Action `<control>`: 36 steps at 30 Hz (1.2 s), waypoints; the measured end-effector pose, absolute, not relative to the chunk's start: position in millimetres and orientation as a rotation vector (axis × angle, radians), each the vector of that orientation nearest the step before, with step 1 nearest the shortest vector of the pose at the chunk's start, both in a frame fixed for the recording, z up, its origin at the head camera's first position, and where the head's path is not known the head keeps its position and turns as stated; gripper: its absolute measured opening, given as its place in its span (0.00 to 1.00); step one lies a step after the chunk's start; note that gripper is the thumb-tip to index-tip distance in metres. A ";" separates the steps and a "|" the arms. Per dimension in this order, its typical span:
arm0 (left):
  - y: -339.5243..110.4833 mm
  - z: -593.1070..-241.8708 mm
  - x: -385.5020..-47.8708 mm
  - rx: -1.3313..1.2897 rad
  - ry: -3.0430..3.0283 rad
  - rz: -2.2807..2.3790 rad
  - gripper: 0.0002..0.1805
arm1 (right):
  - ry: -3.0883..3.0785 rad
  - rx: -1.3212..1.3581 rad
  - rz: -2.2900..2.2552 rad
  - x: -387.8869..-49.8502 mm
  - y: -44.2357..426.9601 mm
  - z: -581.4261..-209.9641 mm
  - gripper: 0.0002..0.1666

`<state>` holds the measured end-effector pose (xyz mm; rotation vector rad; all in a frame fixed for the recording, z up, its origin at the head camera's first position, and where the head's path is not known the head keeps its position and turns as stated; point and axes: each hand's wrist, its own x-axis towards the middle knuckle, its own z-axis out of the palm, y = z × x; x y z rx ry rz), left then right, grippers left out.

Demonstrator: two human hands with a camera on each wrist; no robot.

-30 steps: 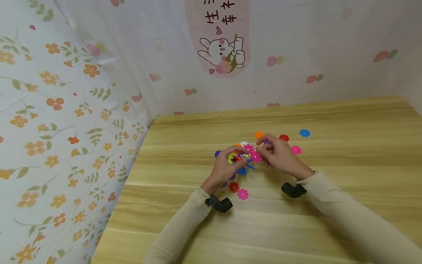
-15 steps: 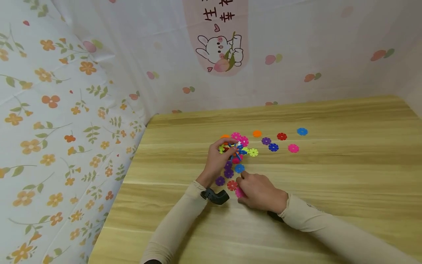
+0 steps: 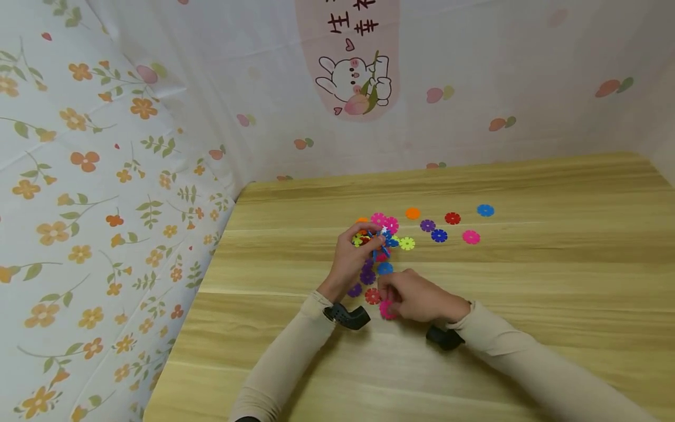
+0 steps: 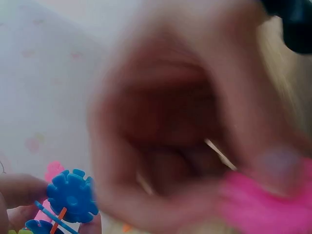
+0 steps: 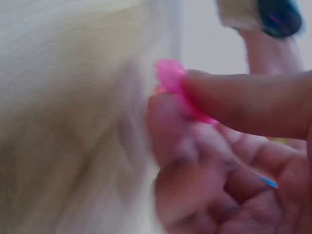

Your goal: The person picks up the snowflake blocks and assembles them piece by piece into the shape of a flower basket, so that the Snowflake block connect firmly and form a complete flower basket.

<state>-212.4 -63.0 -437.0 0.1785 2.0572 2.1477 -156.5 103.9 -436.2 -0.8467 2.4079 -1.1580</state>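
Note:
My left hand (image 3: 349, 256) holds a cluster of interlocked blue snowflake discs (image 3: 388, 239) between thumb and fingers. In the left wrist view, an orange edge crosses the cluster's blue discs (image 4: 73, 196). Nearer to me, my right hand (image 3: 422, 297) pinches a pink snowflake disc (image 3: 387, 309) between thumb and forefinger. The right wrist view shows this pink disc (image 5: 169, 74) edge-on, partly covered by the thumb. Beside the hands lie a red disc (image 3: 372, 296), purple discs (image 3: 367, 276) and a light-blue disc (image 3: 385, 268).
More loose discs lie on the wooden table (image 3: 527, 264): pink (image 3: 378, 220), orange (image 3: 413, 213), purple (image 3: 428, 225), dark blue (image 3: 439, 235), yellow-green (image 3: 407, 243), dark red (image 3: 452, 218) and blue (image 3: 486, 210). A patterned cloth (image 3: 464, 123) hangs behind the table.
My right hand has come from beside the cluster towards me and now pinches the pink disc at the front. My left hand has shifted slightly left and away, still with the cluster.

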 end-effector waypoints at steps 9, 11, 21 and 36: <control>-62.3 -441.8 -211.3 0.124 2.107 2.138 0.11 | 2.382 -0.345 -1.813 -179.9 136.2 -414.6 0.09; -60.9 -441.1 -210.2 0.123 2.106 2.136 0.11 | 2.432 -0.302 -1.855 -182.8 136.1 -414.3 0.10; -55.4 -440.3 -203.1 0.232 2.279 2.070 0.10 | 2.559 -0.228 -1.945 -184.5 127.6 -421.5 0.08; -41.8 -440.6 -194.7 0.233 2.400 2.035 0.10 | 2.511 -0.196 -2.110 -183.0 124.8 -426.5 0.05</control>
